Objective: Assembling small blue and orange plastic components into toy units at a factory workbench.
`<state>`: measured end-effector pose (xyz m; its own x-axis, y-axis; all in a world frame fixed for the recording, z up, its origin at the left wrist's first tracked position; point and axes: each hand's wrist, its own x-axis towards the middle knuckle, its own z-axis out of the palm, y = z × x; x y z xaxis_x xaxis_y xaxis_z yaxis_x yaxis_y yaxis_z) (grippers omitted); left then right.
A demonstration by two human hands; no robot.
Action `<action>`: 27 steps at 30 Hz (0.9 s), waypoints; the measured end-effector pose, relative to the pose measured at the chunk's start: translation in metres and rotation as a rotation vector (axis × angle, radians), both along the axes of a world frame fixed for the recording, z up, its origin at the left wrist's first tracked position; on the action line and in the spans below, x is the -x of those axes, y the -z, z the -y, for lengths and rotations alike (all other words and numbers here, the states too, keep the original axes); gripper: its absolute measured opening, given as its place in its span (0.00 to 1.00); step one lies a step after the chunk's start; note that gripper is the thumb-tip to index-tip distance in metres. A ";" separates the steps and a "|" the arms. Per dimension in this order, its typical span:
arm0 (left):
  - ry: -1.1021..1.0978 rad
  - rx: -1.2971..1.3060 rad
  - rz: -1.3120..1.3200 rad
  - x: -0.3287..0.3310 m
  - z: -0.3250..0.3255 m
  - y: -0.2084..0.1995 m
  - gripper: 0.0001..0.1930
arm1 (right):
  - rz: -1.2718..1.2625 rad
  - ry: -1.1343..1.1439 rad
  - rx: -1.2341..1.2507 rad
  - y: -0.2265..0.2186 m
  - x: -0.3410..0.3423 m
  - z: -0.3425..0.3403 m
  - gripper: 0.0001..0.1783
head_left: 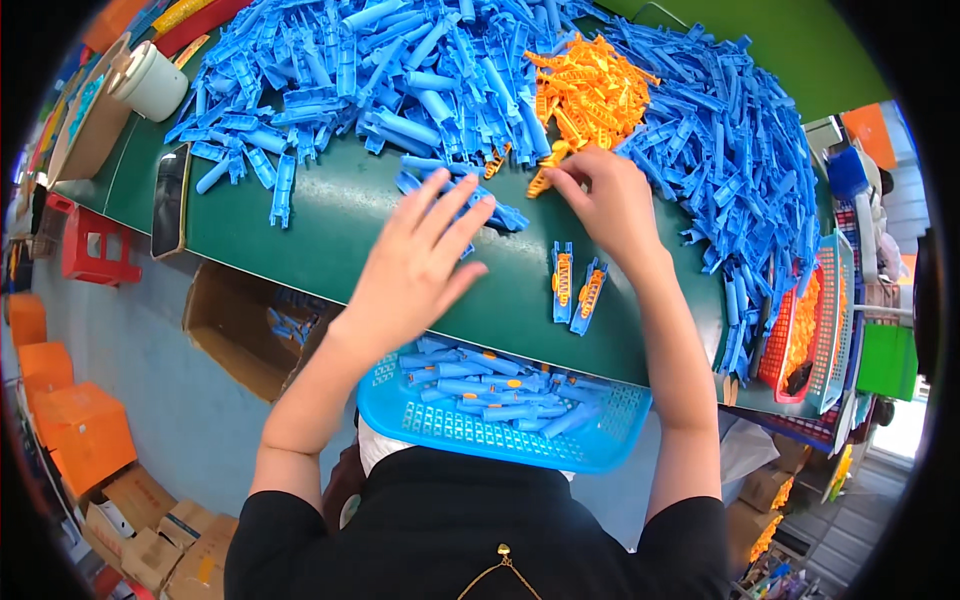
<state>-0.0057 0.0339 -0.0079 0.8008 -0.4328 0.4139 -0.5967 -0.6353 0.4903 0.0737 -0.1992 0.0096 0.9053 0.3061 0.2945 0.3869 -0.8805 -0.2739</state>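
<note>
My left hand [405, 265] is spread, palm down, over a few blue plastic parts [505, 218] on the green table [340, 230]; its fingers partly cover them. Beside the orange heap [597, 92], the thumb and fingers of my right hand [612, 195] close on a small ridged orange plastic piece [539, 183]. Another orange piece [497, 160] lies between my hands. Closer to me, two blue parts [562, 285] with orange pieces set in them lie side by side.
Large heaps of blue parts [400, 70] cover the table's far side and right [730, 170]. A blue basket [500, 440] of parts sits below the near edge. A phone [171, 200] and white tub [155, 82] are at left. A cardboard box [245, 325] stands below.
</note>
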 end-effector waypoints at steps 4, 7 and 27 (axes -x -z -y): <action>-0.121 -0.141 0.194 -0.006 -0.014 0.004 0.21 | -0.237 0.031 -0.357 -0.005 0.013 0.016 0.09; -0.084 -0.105 0.309 -0.009 -0.014 0.004 0.14 | -0.247 0.060 -0.382 -0.007 0.017 0.019 0.08; -0.145 0.013 0.176 -0.016 -0.011 -0.015 0.12 | -0.061 0.078 -0.243 0.000 0.035 0.025 0.08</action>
<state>0.0100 0.0444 0.0074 0.7694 -0.3119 0.5575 -0.5764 -0.7151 0.3955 0.0387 -0.2239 0.0094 0.9417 0.1612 0.2953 0.2964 -0.8126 -0.5018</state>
